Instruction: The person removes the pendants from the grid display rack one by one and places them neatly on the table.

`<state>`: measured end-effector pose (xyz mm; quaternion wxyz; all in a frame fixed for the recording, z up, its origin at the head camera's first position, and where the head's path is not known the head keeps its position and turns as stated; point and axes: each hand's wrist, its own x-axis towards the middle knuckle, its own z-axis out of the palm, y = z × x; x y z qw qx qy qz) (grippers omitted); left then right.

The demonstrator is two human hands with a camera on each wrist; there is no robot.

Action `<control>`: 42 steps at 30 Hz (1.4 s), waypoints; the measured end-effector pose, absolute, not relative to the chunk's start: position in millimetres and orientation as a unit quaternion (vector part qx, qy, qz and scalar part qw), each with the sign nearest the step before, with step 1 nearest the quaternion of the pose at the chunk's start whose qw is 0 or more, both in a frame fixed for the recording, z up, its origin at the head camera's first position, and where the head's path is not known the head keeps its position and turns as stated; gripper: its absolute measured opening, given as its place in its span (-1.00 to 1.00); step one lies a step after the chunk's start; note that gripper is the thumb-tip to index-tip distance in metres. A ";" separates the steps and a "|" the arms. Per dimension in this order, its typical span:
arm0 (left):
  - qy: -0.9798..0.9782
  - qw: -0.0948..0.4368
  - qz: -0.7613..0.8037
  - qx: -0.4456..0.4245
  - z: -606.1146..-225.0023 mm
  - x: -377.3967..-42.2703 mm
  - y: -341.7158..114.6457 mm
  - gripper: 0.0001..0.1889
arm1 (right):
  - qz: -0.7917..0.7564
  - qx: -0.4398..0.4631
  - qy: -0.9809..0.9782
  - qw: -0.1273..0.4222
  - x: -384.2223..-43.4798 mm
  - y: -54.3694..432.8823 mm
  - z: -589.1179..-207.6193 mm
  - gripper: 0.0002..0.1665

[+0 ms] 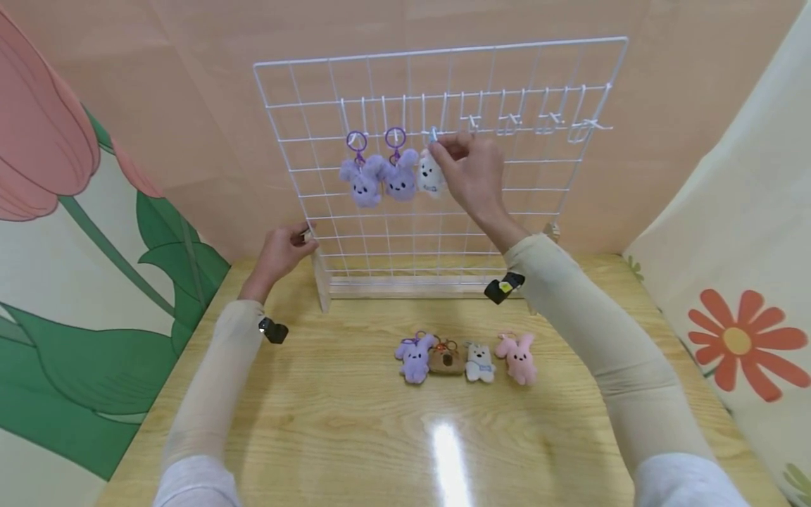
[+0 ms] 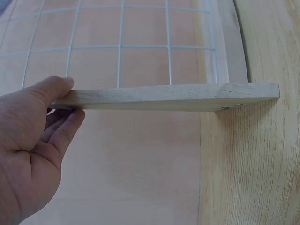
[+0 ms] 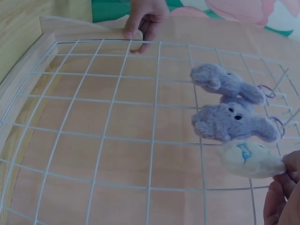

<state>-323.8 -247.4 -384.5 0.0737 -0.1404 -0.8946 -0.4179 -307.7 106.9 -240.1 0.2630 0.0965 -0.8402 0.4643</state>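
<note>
My right hand [image 1: 472, 165] pinches the top of a white plush keychain [image 1: 430, 176] at the third hook of a white wire grid rack [image 1: 437, 190]. Its ring is mostly hidden by the fingers. Two purple plush bunny keychains [image 1: 364, 184] hang by purple rings on hooks just left of it; in the right wrist view they are beside the white plush [image 3: 251, 159]. My left hand [image 1: 281, 252] grips the upper end of the rack's left wooden upright [image 2: 154, 97], thumb on one face and fingers on the other.
On the table [image 1: 342, 422] in front of the rack lie a purple bunny keychain [image 1: 415, 359], a brown plush keychain [image 1: 446, 359], a white bear keychain [image 1: 479, 362] and a pink bunny keychain [image 1: 518, 359]. Several bare hooks [image 1: 548, 121] line the rack's right side.
</note>
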 end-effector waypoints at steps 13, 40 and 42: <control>-0.893 0.058 -0.427 -0.130 -384.5 -323.9 -247.6 -0.49 | 0.480 0.129 -0.823 0.275 -300.4 109.9 -246.7 -0.73; -0.895 0.070 -0.418 -0.139 -383.1 -320.9 -247.6 -0.50 | 0.481 0.201 -0.791 0.320 -264.8 119.5 -244.0 -0.76; -0.896 0.070 -0.416 -0.139 -383.1 -320.8 -247.0 -0.50 | 0.479 0.206 -0.792 0.318 -261.6 120.1 -245.4 -0.76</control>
